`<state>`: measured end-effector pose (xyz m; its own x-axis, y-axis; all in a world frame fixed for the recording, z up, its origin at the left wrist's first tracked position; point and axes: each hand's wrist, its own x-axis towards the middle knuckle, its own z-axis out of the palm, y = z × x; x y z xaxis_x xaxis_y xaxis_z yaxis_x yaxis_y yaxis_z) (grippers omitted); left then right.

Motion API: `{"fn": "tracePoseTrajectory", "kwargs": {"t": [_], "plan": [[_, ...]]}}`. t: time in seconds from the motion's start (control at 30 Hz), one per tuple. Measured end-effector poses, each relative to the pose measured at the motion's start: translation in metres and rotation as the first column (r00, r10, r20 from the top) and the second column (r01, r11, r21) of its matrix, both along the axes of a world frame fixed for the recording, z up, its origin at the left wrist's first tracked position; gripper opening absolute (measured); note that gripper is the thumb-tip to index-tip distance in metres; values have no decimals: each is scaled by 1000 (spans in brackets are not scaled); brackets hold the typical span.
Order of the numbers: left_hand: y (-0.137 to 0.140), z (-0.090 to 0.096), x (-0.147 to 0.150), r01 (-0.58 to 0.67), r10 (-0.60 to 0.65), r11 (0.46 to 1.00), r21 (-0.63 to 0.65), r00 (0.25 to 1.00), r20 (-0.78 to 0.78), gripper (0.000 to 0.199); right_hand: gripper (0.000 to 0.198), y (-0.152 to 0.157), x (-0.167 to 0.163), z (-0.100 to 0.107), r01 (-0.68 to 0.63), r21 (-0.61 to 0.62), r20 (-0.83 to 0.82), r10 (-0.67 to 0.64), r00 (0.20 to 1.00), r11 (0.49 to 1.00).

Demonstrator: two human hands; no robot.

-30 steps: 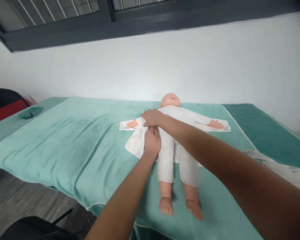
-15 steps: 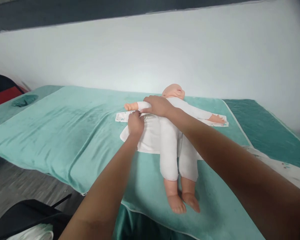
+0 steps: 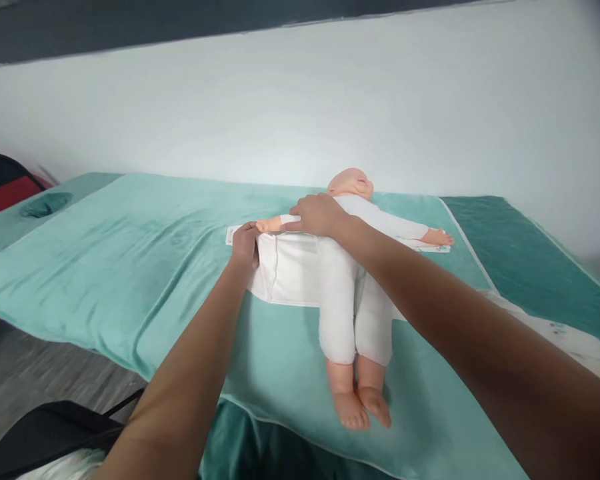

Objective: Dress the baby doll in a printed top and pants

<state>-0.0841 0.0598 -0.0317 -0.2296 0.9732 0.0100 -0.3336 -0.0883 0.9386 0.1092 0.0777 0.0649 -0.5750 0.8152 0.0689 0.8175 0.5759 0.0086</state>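
A baby doll (image 3: 337,287) in a white long-sleeved suit lies on its back, arms spread and feet toward me. Beneath it an open white baby shirt (image 3: 293,273) is spread, its patterned sleeves showing at both sides. My left hand (image 3: 245,247) is closed at the shirt's left side, fingertips against the doll's hand (image 3: 269,225); its fingers are partly hidden, and the shirt's edge runs into them. My right hand (image 3: 320,215) is wrapped over the doll's sleeved arm near the shoulder, covering part of the chest.
A light green blanket (image 3: 105,267) covers the bed, with darker green cloth (image 3: 525,247) at the right. Patterned white cloth (image 3: 555,327) lies at the right edge. A black chair (image 3: 50,433) stands at the lower left; a white wall (image 3: 300,113) rises behind.
My left hand has moved left, out to the doll's hand. The doll's arm has come down slightly toward the shirt sleeve. My right hand stays on the arm.
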Motion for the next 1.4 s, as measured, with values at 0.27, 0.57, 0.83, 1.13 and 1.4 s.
{"fn": "tracePoseTrajectory", "kwargs": {"t": [0.27, 0.57, 0.83, 1.13, 1.4], "plan": [[-8, 8, 5, -159, 156, 987, -12, 977, -148, 18, 55, -4, -1, -4, 7, 22, 52, -8, 999, 1000], [-18, 2, 25, -30, 224, 966, 259, 600, -768, 13, 36, -1, -29, -17, 80, 27, 51, -81, 995, 996], [-8, -4, 18, -272, 380, 916, 294, 360, -852, 18, 35, -17, 17, -9, 221, 66, -340, -187, 922, 973], [-10, -3, 20, -218, 357, 930, 296, 341, -870, 8, 38, -66, 138, -64, 739, -155, -722, -586, 368, 656], [-19, 4, 24, -270, 351, 928, 258, 396, -848, 13, 55, -71, 135, -69, 548, -376, -783, -572, 242, 747]]}}
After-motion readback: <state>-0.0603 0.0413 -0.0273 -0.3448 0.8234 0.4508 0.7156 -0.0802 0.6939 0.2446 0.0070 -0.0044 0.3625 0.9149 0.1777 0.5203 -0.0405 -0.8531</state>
